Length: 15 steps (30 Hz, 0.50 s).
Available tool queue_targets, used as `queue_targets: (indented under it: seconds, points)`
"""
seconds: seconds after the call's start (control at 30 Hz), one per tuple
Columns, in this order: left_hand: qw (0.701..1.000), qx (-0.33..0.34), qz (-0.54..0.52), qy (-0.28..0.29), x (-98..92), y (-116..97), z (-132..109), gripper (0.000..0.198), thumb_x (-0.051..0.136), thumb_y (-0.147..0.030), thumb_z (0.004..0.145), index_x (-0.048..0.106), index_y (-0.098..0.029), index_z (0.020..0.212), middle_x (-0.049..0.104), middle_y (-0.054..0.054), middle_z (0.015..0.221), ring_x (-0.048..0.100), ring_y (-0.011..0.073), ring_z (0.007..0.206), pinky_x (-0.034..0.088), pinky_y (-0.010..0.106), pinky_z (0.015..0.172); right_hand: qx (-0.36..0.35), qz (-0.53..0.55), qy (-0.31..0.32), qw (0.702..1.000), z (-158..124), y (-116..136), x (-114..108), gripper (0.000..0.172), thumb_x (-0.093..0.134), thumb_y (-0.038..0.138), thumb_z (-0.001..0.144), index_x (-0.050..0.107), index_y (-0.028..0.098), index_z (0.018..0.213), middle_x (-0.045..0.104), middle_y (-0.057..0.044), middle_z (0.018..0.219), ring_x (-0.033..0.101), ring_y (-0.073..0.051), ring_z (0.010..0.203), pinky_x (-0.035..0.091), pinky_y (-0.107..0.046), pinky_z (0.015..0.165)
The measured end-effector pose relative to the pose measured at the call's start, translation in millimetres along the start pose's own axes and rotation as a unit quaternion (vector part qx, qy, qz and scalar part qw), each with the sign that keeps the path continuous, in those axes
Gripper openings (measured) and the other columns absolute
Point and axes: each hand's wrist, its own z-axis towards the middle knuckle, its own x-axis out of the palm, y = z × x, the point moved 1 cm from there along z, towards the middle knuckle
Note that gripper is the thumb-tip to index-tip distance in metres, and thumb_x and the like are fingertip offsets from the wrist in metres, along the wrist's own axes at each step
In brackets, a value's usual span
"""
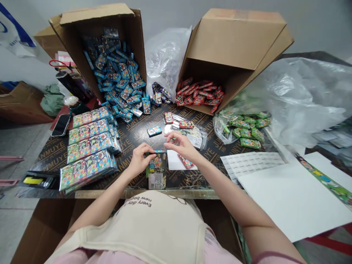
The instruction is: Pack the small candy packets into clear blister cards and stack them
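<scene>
1. Printed box [156, 172] upright on the counter [132, 135], right by my edge, between my hands.
2. L hand [139, 159] curled round its left side and top; R hand [183, 145] pinching the top edge.
3. Just ahead: small blue pack [154, 131]. Under R wrist: white sheet [174, 161] w/ red pack [186, 161] on it.
4. Far left: stacked green packs [89, 146].
5. Up top: carton of blue packs [117, 75], carton of red packs [199, 91], both tipped toward me.
</scene>
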Motion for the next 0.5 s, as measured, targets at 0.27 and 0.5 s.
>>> queue_targets:
  seconds: [0.27, 0.5]
  points:
    - [0.995, -0.082, -0.056, 0.001, 1.3, 16, -4, 0.013, 0.072, -0.022, 0.070, 0.062, -0.016, 0.076, 0.064, 0.003, 0.080, 0.060, 0.0161, 0.076, 0.045, 0.026, 0.067, 0.100, 0.054, 0.317, 0.942, 40, -4, 18, 0.032, 0.070, 0.043, 0.069, 0.056, 0.015, 0.068, 0.057, 0.002, 0.065, 0.050, -0.010, 0.063, 0.036, -0.023, 0.060]
    - [0.998, -0.069, -0.002, -0.014, 4.0, 2, -5, 0.007, 0.064, -0.020, 0.072, 0.060, -0.016, 0.073, 0.063, 0.001, 0.074, 0.057, 0.0144, 0.069, 0.041, 0.024, 0.062, 0.107, 0.040, 0.325, 0.939, 49, -11, 20, 0.027, 0.070, 0.038, 0.066, 0.056, 0.015, 0.066, 0.051, 0.005, 0.057, 0.042, -0.007, 0.054, 0.030, -0.022, 0.053]
